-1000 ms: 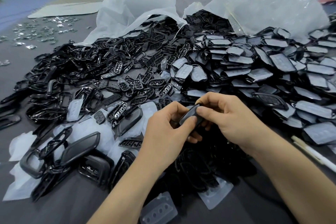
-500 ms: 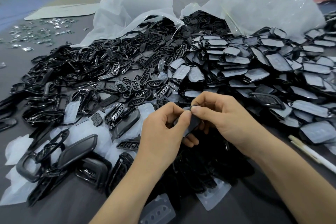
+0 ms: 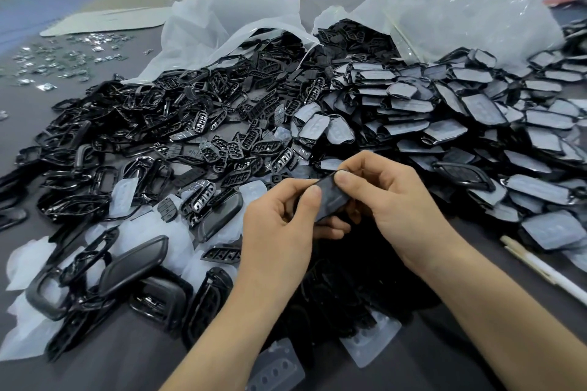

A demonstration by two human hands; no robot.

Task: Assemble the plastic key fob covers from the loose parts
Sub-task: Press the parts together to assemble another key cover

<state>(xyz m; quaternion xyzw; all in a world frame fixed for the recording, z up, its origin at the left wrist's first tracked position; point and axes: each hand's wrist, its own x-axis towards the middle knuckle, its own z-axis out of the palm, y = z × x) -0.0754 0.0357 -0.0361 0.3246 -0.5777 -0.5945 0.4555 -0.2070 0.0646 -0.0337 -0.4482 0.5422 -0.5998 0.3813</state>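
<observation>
Pinching a black cover (image 3: 330,197) between them, the left hand (image 3: 279,225) and the right hand (image 3: 397,209) hold it just above the table (image 3: 127,359), with thumbs and forefingers curled on its edges. Around the hands lie loose black frames (image 3: 95,267) and clear pads (image 3: 371,340). Farther back, two plastic bags lie open on their sides. The left bag (image 3: 228,22) spills frames and button grids (image 3: 203,120). The right bag (image 3: 460,6) spills small black parts, beside a heap of film-covered shells (image 3: 476,111).
</observation>
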